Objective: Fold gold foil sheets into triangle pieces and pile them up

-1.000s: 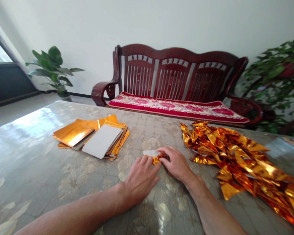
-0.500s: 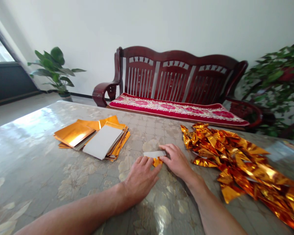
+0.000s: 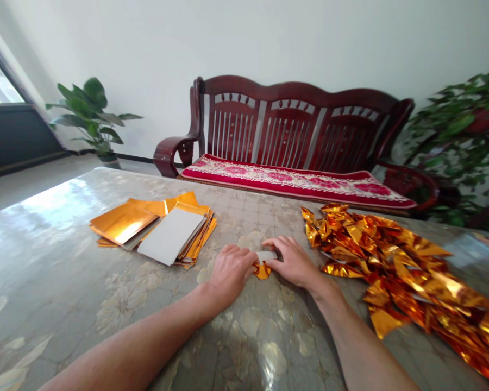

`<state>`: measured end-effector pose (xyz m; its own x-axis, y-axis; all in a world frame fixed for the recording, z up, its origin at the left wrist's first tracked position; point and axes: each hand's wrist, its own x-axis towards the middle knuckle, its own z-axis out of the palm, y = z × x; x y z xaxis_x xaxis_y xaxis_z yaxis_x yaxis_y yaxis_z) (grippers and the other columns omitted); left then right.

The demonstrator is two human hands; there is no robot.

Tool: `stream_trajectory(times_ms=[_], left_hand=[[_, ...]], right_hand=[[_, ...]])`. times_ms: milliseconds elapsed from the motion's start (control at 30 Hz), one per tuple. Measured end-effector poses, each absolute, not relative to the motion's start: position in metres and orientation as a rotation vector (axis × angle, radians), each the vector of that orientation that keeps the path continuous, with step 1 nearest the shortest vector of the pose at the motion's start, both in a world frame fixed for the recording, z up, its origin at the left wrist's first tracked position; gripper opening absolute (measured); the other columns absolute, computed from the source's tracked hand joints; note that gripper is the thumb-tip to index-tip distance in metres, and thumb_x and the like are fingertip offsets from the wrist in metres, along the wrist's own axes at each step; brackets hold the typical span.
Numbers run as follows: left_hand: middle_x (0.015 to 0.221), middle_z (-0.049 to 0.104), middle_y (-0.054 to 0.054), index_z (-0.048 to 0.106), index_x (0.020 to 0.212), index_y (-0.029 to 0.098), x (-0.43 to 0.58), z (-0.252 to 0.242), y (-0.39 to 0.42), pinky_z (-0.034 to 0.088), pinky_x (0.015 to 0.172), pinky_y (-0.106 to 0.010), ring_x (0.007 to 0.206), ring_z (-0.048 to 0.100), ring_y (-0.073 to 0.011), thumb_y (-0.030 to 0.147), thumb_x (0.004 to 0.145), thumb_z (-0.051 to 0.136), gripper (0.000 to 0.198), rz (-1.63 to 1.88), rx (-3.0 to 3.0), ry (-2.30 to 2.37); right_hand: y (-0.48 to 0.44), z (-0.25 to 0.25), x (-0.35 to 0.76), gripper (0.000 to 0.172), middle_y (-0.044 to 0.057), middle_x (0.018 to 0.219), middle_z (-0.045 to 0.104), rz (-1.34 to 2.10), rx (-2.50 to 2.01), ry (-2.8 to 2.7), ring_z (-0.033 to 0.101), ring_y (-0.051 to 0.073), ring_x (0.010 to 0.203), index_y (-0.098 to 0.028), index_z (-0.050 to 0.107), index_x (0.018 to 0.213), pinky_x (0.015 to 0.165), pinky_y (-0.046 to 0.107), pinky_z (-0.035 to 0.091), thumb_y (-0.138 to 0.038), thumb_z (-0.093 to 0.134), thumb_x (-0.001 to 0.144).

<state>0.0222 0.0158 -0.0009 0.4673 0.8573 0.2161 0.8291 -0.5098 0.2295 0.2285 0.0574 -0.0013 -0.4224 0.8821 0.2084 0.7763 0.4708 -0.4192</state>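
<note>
A small piece of gold foil paper (image 3: 263, 267), white on its back, lies on the patterned table (image 3: 65, 282) between my hands. My left hand (image 3: 229, 273) rests on its left side with fingers curled down over it. My right hand (image 3: 292, 261) presses the paper's right side with fingertips pinched on its edge. Most of the paper is hidden under the fingers. A stack of flat gold sheets (image 3: 155, 227) lies to the left, one turned white side up. A heap of folded gold pieces (image 3: 395, 260) lies to the right.
Behind the table stands a dark red wooden bench (image 3: 293, 130) with a red cushion. A potted plant (image 3: 90, 117) stands at the back left and leafy plants (image 3: 464, 141) at the right. The table's surface is glossy and reflective.
My left hand has slid forward over the paper's left part, covering the white flap. My right hand shifted slightly up. The paper now shows less.
</note>
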Motion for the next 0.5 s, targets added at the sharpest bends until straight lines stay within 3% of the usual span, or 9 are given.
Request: stream_trajectory(times_ms=[67, 233, 300, 500], left_hand=[[0.096, 0.068, -0.002, 0.065, 0.101, 0.025, 0.0218, -0.0009, 0.0169, 0.042, 0.086, -0.034, 0.095, 0.061, -0.0211, 0.029, 0.092, 0.061, 0.01, 0.485, 2.566, 1.529], [0.122, 0.063, -0.006, 0.052, 0.134, 0.024, 0.0201, -0.0009, 0.0201, 0.043, 0.095, -0.038, 0.112, 0.056, -0.0249, 0.029, 0.088, 0.066, 0.048, 0.506, 2.495, 1.593], [0.122, 0.063, -0.008, 0.05, 0.136, 0.022, 0.0192, -0.0005, 0.0214, 0.043, 0.097, -0.038, 0.114, 0.055, -0.0256, 0.031, 0.087, 0.067, 0.053, 0.489, 2.458, 1.613], [0.112, 0.065, -0.008, 0.055, 0.133, 0.021, 0.0175, 0.0024, 0.0259, 0.045, 0.096, -0.037, 0.108, 0.058, -0.0256, 0.036, 0.083, 0.071, 0.054, 0.494, 2.375, 1.638]], right_hand=[[0.0572, 0.0002, 0.228, 0.031, 0.001, 0.098, 0.066, 0.367, -1.385, -2.359, 0.054, 0.02, 0.094, -0.026, 0.066, 0.107, 0.084, 0.032, 0.041, -0.017, 0.068, 0.077], [0.0577, 0.0007, 0.2276, 0.022, 0.001, 0.096, 0.065, 0.378, -1.388, -2.375, 0.053, 0.02, 0.095, -0.025, 0.068, 0.096, 0.085, 0.032, 0.041, -0.015, 0.066, 0.077], [0.0579, 0.0002, 0.2274, 0.018, 0.002, 0.098, 0.064, 0.382, -1.388, -2.369, 0.053, 0.02, 0.097, -0.024, 0.067, 0.093, 0.086, 0.033, 0.041, -0.015, 0.066, 0.077], [0.0563, 0.0028, 0.2245, 0.029, 0.001, 0.1, 0.064, 0.421, -1.392, -2.371, 0.053, 0.02, 0.096, -0.025, 0.064, 0.104, 0.086, 0.033, 0.041, -0.012, 0.062, 0.078]])
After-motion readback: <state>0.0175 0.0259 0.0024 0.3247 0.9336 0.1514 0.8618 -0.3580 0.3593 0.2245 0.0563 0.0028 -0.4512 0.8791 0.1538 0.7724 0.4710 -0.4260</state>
